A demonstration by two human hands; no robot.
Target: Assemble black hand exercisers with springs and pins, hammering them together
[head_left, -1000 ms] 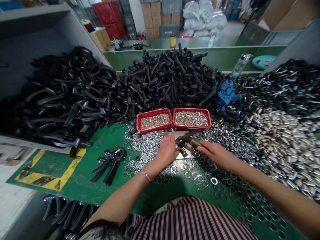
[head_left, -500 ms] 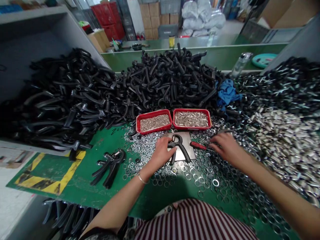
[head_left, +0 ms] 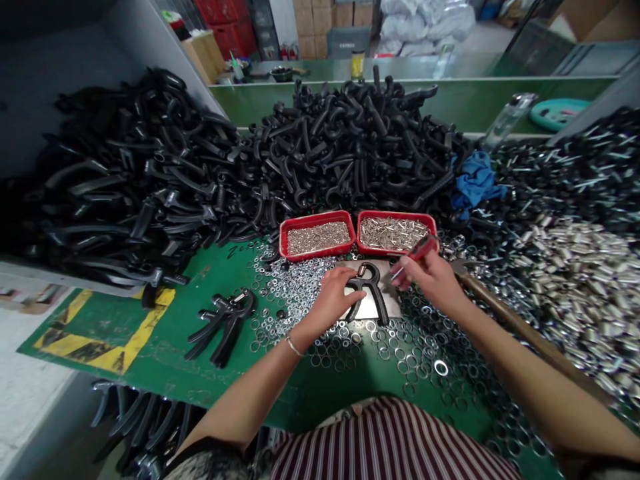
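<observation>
My left hand is closed round the left side of a black hand grip exerciser. The exerciser lies on a small metal plate, its curved end away from me and its two handles toward me. My right hand grips a red-handled screwdriver. Its shaft points down and left, just right of the exerciser, apart from it. Another exerciser rests on the green table to the left.
Two red trays of small metal parts, left and right, stand behind the plate. Beyond rises a heap of black handles. Loose rings surround the plate. A wooden-handled hammer and silver cylinders lie at right.
My right hand has picked up the screwdriver from beside the plate and brought it left, toward the exerciser. My left hand keeps its hold. The view has shifted slightly.
</observation>
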